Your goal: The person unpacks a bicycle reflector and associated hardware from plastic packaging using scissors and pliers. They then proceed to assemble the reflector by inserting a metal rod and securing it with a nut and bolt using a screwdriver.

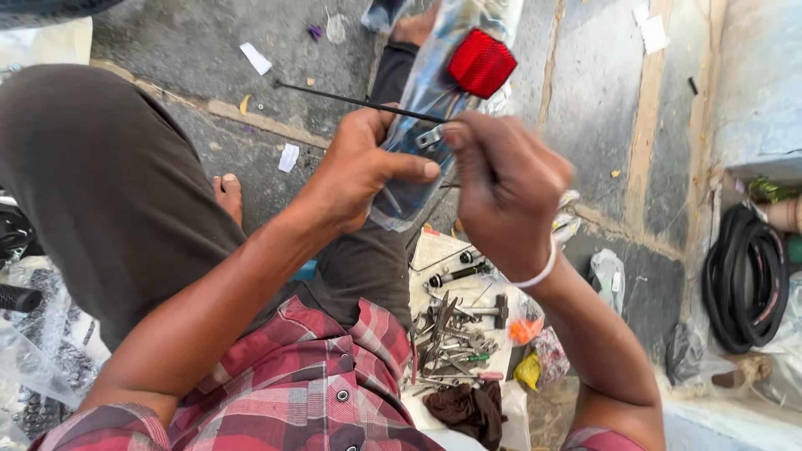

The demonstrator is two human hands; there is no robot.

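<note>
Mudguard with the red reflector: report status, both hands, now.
Left hand gripping plastic-wrapped mudguard. Right hand pinching at its metal bracket. Red reflector on top, thin black rod crossing behind. Tool pile on ground below.

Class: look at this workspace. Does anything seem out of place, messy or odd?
Yes. Tools lie in a jumbled heap on a sheet on the ground below the hands, and paper scraps litter the pavement. The mudguard being held looks intact.

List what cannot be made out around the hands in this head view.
- Right hand: blurred; its fingertip grip is unclear.
- Plastic-wrapped part with red reflector: its middle is hidden by the left hand.
- Pile of tools: too small and jumbled to identify singly.
</note>
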